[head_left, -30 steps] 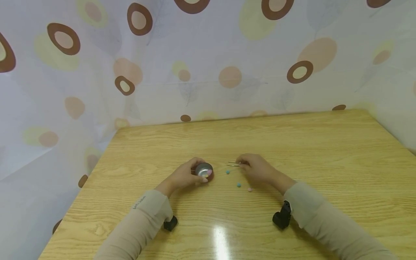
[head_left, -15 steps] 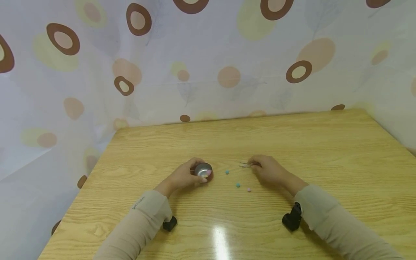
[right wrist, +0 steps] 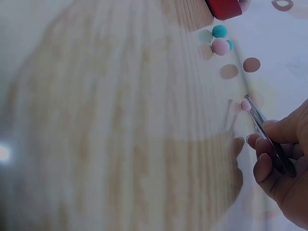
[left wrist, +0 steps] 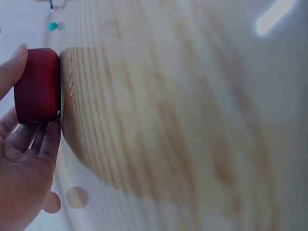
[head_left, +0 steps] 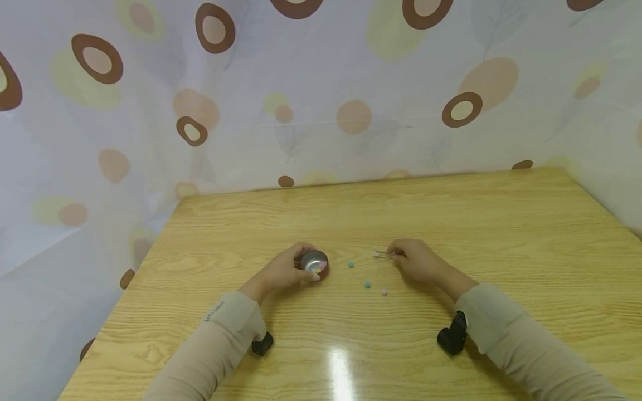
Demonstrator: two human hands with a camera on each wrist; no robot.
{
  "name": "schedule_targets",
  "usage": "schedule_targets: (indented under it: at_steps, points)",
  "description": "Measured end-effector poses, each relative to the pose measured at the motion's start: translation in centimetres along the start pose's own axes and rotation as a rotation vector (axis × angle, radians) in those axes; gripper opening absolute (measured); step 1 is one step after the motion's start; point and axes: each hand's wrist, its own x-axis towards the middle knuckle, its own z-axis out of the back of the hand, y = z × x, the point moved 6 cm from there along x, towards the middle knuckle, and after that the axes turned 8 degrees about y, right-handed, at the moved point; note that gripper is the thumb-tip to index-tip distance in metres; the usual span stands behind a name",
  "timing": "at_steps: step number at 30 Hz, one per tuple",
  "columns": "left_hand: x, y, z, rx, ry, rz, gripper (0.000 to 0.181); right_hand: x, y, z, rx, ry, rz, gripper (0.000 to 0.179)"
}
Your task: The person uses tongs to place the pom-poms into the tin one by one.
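My left hand (head_left: 278, 274) holds a small round bowl (head_left: 310, 259) on the table, fingers and thumb around its side. Its inside is shiny metal with a pink and a yellowish piece in it; the left wrist view shows its red outer wall (left wrist: 38, 86). In my right hand (head_left: 417, 262) a pair of metal tweezers (right wrist: 263, 127) is pinched between thumb and fingers. A small pink ball (right wrist: 245, 105) is at the tweezers' tips, apparently between them, close to the tabletop. Whether it is lifted I cannot tell.
Between the hands lie two blue balls, a farther one (head_left: 351, 264) and a nearer one (head_left: 368, 284), plus another pink ball (head_left: 384, 292). The wooden table (head_left: 401, 345) meets a patterned curtain (head_left: 321, 128) at its back edge.
My right hand has moved to the right with the tweezers, away from the bowl. The pink ball now shows at the tweezers' tips. My left hand and the bowl have stayed put.
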Motion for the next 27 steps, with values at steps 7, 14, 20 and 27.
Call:
schedule_targets:
  at_steps: [7,14,20,27]
  points:
    - [0.01,-0.04,0.0,0.003,-0.005,-0.001,0.053,-0.12,0.12,0.11,0.002,0.013,-0.011,0.017]
    - [-0.09,-0.14,-0.1,-0.012,0.017,-0.018,0.054,-0.28,0.26,0.11,-0.001,0.019,0.001,0.017]
    - [-0.23,-0.06,-0.08,-0.005,0.011,-0.015,0.054,-0.29,0.23,0.01,-0.006,0.009,-0.011,0.015]
    - [-0.39,-0.01,-0.2,-0.019,0.02,-0.017,0.054,-0.52,0.7,-0.2,-0.006,-0.013,-0.004,0.016]
